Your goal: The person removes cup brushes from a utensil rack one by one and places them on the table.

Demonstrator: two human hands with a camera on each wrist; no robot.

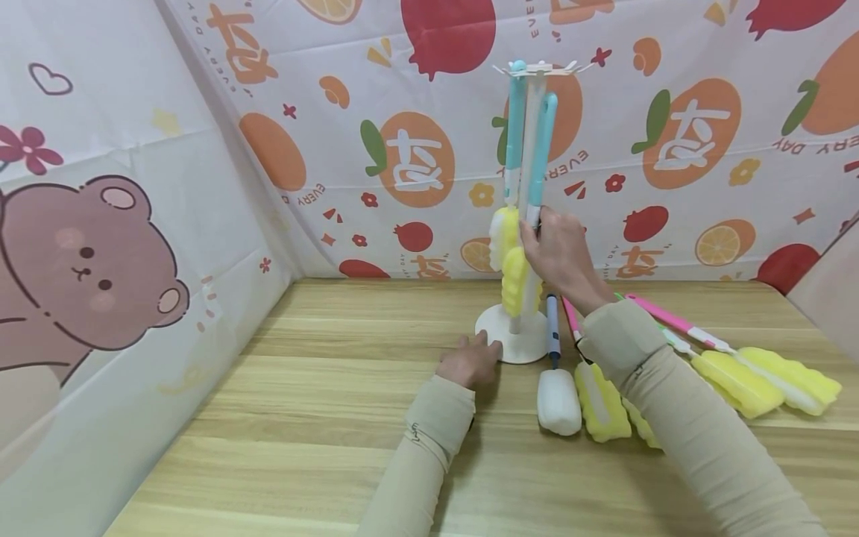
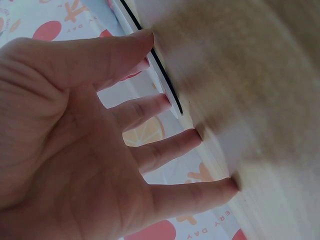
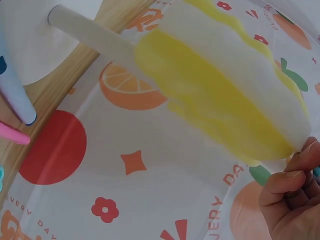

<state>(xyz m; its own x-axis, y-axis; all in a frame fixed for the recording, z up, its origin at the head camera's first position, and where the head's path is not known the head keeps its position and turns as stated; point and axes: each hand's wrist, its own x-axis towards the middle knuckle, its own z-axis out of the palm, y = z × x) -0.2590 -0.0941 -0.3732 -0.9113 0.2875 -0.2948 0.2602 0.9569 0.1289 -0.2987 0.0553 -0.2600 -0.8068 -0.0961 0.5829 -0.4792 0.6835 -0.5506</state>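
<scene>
A white stand with a round base and a ring of hooks on top stands on the table. My right hand pinches a yellow-and-white sponge bottle brush near the lower end of its blue handle, beside the pole. The sponge hangs downward, and the handle's looped end is a little below the hooks. Another blue-handled sponge brush hangs from a hook on the left. My left hand has its fingers spread and touches the base's left edge, with other fingertips on the table.
Right of the stand lie a brush with a white sponge and dark handle, and several yellow sponge brushes, some with pink or green handles. A fruit-printed cloth hangs behind the wooden table.
</scene>
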